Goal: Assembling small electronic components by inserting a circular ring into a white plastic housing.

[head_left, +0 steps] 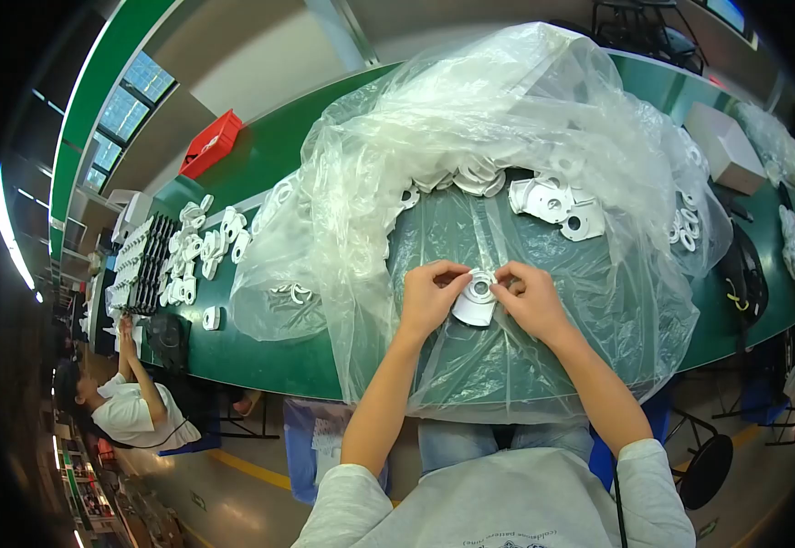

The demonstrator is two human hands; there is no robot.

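A white plastic part (473, 312), with a round ringed hole at one end and a wider curved end, is held low over the clear plastic sheet in front of me. My left hand (433, 295) pinches its ring end from the left, thumb and forefinger closed. On the opposite side my right hand (531, 300) grips the same ring with its fingertips. Beyond my hands, similar white parts (554, 203) lie on the sheet, and a further heap (472, 177) sits partly under the folds of a large clear plastic bag (479, 100).
The green table (269, 357) runs left and right. At left are loose white parts (184, 259), rows of black-and-white pieces (141, 265), a red bin (212, 144) and a seated co-worker (137, 406). A white box (724, 148) stands at right. A blue bin (302, 447) sits below the table edge.
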